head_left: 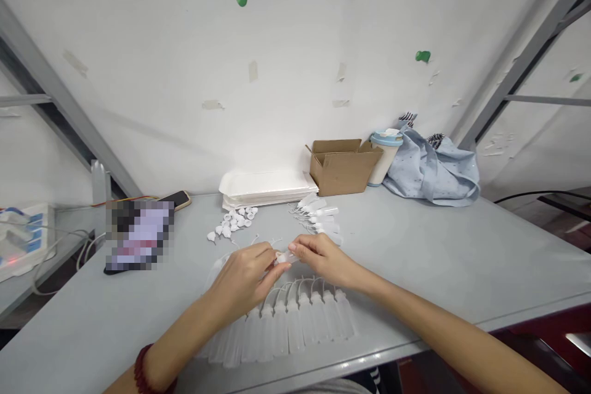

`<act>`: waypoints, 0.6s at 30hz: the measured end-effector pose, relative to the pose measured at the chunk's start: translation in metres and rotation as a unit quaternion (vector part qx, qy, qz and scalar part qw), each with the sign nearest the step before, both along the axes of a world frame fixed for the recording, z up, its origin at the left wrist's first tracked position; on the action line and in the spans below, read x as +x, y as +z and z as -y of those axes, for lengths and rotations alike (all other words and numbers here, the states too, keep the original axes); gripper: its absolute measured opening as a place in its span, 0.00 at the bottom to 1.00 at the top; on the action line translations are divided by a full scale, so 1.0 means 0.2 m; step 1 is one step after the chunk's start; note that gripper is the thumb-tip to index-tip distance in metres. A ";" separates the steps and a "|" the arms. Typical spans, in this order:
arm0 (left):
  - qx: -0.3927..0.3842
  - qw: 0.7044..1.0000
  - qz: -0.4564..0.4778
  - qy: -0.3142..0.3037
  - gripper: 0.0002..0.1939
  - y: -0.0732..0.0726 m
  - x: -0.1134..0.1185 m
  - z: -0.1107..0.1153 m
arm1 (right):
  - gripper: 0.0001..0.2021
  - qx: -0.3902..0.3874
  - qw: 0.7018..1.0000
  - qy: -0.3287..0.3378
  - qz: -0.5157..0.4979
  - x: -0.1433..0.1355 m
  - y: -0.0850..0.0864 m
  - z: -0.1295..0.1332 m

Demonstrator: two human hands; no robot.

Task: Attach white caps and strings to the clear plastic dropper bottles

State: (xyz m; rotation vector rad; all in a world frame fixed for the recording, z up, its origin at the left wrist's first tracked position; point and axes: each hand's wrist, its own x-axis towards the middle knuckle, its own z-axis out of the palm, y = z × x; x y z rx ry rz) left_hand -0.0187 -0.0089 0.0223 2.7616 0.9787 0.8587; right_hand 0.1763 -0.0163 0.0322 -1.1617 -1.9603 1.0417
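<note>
Between my two hands is a small translucent plastic bottle, held above the table. My left hand pinches its white cap end, while my right hand grips the other end with thumb and fingers. Just below lies a row of similar translucent bottles, side by side, thin curved tails at their tops. Part of that row is hidden behind my left hand and forearm. Beyond my left hand sits a heap of loose white caps. More bottles with thin tails lie beyond my right hand.
White trays are stacked by the wall, beside an open cardboard box. A lidded cup and a light blue cloth bag stand to the right. On the left are a phone, a blurred-out item and a power strip.
</note>
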 end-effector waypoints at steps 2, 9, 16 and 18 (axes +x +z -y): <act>-0.071 0.997 -0.007 0.014 0.15 0.04 -0.02 -0.02 | 0.17 0.030 0.999 -0.015 0.015 0.01 0.00 0.00; -0.106 0.978 -0.078 0.160 0.16 0.11 -0.27 -0.19 | 0.11 0.180 0.971 -0.140 0.074 0.11 0.01 -0.08; -0.065 0.959 -0.170 0.217 0.20 0.01 -0.41 -0.29 | 0.08 0.192 0.955 -0.198 0.109 0.22 0.00 -0.17; -0.076 0.961 -0.174 0.203 0.22 -0.01 -0.40 -0.30 | 0.08 0.193 0.953 -0.199 0.126 0.23 0.00 -0.18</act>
